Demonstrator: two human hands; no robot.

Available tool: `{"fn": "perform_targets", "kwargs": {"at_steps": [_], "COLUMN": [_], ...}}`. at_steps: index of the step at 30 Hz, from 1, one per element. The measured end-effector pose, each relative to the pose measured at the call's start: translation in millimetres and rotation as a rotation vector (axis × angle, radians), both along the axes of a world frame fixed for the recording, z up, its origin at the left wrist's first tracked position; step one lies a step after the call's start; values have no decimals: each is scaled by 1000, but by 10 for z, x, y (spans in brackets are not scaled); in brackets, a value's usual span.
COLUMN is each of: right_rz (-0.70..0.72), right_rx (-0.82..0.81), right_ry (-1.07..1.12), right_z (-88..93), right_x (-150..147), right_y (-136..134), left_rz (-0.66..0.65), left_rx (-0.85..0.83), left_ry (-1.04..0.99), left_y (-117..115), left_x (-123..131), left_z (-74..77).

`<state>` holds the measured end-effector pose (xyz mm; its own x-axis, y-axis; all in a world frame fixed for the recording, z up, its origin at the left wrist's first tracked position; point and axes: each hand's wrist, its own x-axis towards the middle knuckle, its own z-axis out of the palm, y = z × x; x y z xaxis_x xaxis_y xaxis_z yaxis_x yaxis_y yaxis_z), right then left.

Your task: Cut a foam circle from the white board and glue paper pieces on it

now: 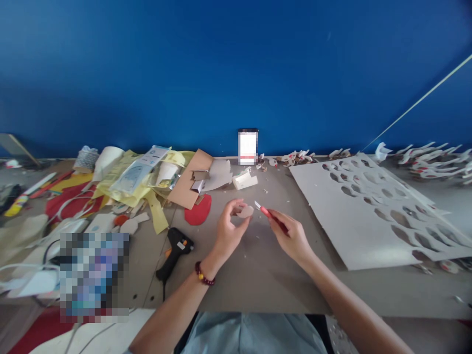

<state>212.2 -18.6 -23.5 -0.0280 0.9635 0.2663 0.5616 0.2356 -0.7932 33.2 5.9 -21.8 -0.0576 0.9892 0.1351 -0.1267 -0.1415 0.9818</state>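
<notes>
— Well, what takes up the most room?
— A blue wall [236, 73], and below it a grey table [258, 280]. A white board [354, 226] with oval holes cut in it lies on the table's right side. A heap of yellow scraps [127, 189] lies on the left.

— And closer in?
— A black glue gun [175, 250] lies just left of the left hand [226, 231].

— What are the hands doing?
— The left hand's thumb and fingertips pinch a small pale cut-out [245, 212], held up over the middle of the table. The right hand [291, 238] is closed round a red craft knife [268, 214] — its blade points at the cut-out's right edge, very near it. Whether they touch, I cannot tell.
</notes>
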Motion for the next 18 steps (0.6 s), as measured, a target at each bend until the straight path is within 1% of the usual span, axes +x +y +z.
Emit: {"fn": "perform_targets", "kwargs": {"at_steps": [5, 8, 11, 14, 18], "right_rz": [48, 42, 34, 42, 54], "right_rx": [-38, -60, -127, -202, -227], "right_ry": [14, 4, 26, 102, 141], "right_z": [23, 35, 31, 14, -11], "right_x": [-12, -6, 4, 10, 11], "right_y": [-19, -14, -3, 4, 4], "left_rz": [17, 3, -39, -104, -166], "left_rx": [42, 49, 38, 28, -29], "left_ry": [40, 50, 21, 18, 44], "left_y": [-12, 5, 17, 22, 30], "left_x": [-1, 0, 6, 17, 24], "left_z": [-18, -33, -41, -44, -51]}}
